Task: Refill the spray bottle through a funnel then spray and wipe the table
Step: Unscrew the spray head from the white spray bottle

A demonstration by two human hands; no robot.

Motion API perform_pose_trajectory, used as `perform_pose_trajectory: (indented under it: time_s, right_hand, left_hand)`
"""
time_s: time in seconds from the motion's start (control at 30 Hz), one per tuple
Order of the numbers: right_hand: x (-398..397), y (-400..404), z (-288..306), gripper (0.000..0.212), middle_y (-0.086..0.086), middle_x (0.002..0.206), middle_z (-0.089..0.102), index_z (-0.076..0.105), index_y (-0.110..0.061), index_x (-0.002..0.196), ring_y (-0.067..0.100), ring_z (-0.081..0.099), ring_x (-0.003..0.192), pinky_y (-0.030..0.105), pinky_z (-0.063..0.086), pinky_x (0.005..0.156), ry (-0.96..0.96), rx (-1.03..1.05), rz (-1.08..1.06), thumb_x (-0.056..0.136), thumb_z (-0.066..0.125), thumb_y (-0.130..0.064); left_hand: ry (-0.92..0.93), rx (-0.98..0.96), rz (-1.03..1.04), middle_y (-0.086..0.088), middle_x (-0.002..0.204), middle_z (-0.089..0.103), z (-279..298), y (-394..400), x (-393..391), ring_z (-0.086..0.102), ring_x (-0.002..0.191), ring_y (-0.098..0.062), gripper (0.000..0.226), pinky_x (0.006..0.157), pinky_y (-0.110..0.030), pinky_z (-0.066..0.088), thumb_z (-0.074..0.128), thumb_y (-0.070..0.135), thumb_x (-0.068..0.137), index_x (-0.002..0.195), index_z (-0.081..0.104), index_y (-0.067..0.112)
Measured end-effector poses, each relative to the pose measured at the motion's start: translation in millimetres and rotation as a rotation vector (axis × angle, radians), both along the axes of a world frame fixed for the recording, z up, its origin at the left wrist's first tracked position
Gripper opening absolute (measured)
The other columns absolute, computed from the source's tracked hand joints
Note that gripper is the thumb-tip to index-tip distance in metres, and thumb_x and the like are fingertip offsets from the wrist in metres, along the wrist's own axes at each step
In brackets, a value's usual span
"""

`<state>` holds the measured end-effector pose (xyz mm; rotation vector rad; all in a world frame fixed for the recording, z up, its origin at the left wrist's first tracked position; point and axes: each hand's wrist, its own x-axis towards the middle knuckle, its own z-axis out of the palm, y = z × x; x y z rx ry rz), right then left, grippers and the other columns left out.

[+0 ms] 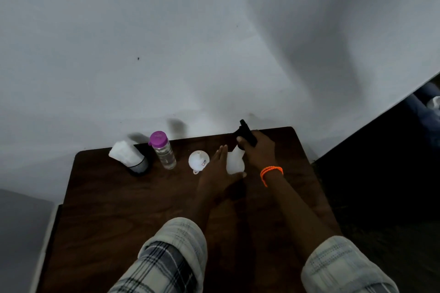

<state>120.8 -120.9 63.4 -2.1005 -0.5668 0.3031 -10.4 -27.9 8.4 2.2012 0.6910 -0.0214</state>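
Two hands meet at a white spray bottle standing upright toward the far right of the dark wooden table. The right hand comes over the top, fingers curled round the black trigger head and clamped on it; an orange band circles that wrist. The left hand lies flat against the bottle's left side, fingers straight and together, pointing to the far edge, thumb reaching under the bottle's near side. Both forearms emerge from rolled plaid sleeves at the near edge, which the frame cuts off.

Much of the bottle's body is covered by the two hands, and the dim light makes it impossible to tell whether anything is in it. Whether the trigger head is screwed on or loose cannot be made out either.

Just left of the left hand a white funnel lies on the table. Further left stands a clear water bottle with a purple cap, some clear liquid seemingly inside, though the level is hard to read. Leftmost, a dark mesh holder holds a folded white cloth that sticks out of its top
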Motion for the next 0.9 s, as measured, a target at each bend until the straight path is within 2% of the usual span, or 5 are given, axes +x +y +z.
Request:
perform_pose_trajectory:
  time_s: [0.13, 0.3, 0.43, 0.73, 0.9]
  right_hand:
    - [-22.2, -13.4, 12.9, 0.021, -0.007, 0.071, 0.064, 0.069, -0.021, 0.081, 0.001, 0.059, 0.066, 0.008, 0.04, 0.052, 0.098, -0.002, -0.084, 0.083, 0.081, -0.037]
    - [-59.9, -37.8, 12.7, 0.032, 0.003, 0.081, 0.074, 0.075, -0.016, 0.088, 0.017, 0.07, 0.076, 0.029, 0.055, 0.064, 0.273, 0.047, -0.074, 0.072, 0.089, -0.04]
    - [-96.1, -52.4, 14.3, 0.033, 0.003, 0.091, 0.077, 0.076, -0.017, 0.095, 0.017, 0.073, 0.087, 0.034, 0.061, 0.073, 0.394, 0.087, -0.009, 0.07, 0.091, -0.032]
    - [-152.0, -70.9, 27.7, 0.023, 0.002, 0.1, 0.078, 0.077, -0.009, 0.106, 0.011, 0.073, 0.096, 0.022, 0.056, 0.08, 0.467, 0.188, 0.237, 0.083, 0.08, -0.008]
    - [-174.3, -77.3, 36.0, 0.023, 0.011, 0.109, 0.076, 0.073, -0.005, 0.113, 0.018, 0.072, 0.105, 0.027, 0.058, 0.087, 0.521, 0.194, 0.329, 0.09, 0.072, -0.009]
  left_hand:
    - [-0.01, -0.03, 0.02, -0.002, 0.164, 0.028, 12.1, -16.5, -17.6, 0.031, 0.148, -0.018, 0.129, 0.114, -0.034, 0.033, 0.08, 0.072, 0.063, 0.161, 0.015, 0.017]
    - [-0.035, 0.018, -0.015, 0.003, 0.123, 0.061, 22.9, -38.2, -55.4, 0.059, 0.111, -0.012, 0.09, 0.083, -0.021, 0.04, 0.084, 0.065, 0.061, 0.133, 0.054, 0.02]
    - [-0.004, -0.062, -0.091, 0.002, 0.128, 0.062, 31.2, -43.8, -90.0, 0.06, 0.116, -0.012, 0.093, 0.096, -0.027, 0.049, 0.078, 0.07, 0.062, 0.135, 0.054, 0.019]
    - [0.024, -0.076, -0.11, 0.014, 0.108, 0.063, 57.7, -44.3, -174.0, 0.061, 0.1, -0.004, 0.066, 0.075, -0.001, 0.036, 0.086, 0.053, 0.07, 0.123, 0.062, 0.022]
    - [0.057, -0.1, -0.138, 0.014, 0.114, 0.066, 70.6, -42.3, -202.3, 0.062, 0.101, -0.002, 0.066, 0.091, -0.022, 0.051, 0.086, 0.058, 0.069, 0.123, 0.064, 0.025]
